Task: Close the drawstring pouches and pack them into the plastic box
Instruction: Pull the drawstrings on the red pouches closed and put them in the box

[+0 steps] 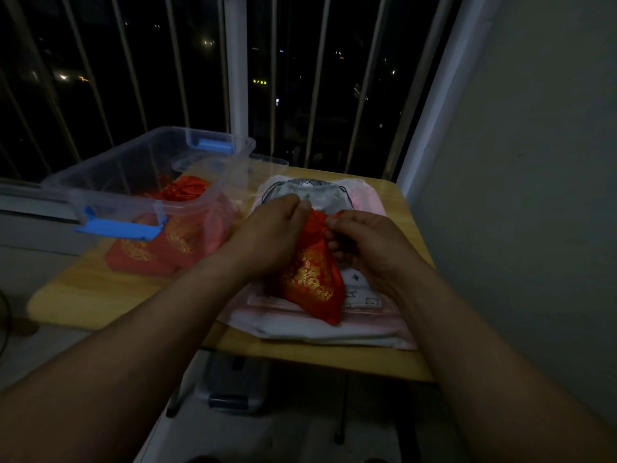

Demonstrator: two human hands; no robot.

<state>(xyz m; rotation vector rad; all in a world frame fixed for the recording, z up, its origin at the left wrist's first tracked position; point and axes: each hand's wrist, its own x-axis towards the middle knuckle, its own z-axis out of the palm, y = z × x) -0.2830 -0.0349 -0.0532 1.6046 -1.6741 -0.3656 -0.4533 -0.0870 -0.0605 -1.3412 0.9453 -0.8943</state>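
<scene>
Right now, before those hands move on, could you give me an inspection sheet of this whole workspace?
Surface: wooden table, standing by a barred window.
Job's things: red pouch with gold pattern, held over a stack of pale pouches; clear plastic box at left, open-topped, with more red pouches inside.
Clutter: grey object under the table, too dim to identify.
Grippers: left hand and right hand both pinch the red pouch at its gathered neck.
Cables: dark curve at the left edge, possibly a cable; cannot tell.
Surroundings: window bars with night lights beyond; plain wall on the right.
</scene>
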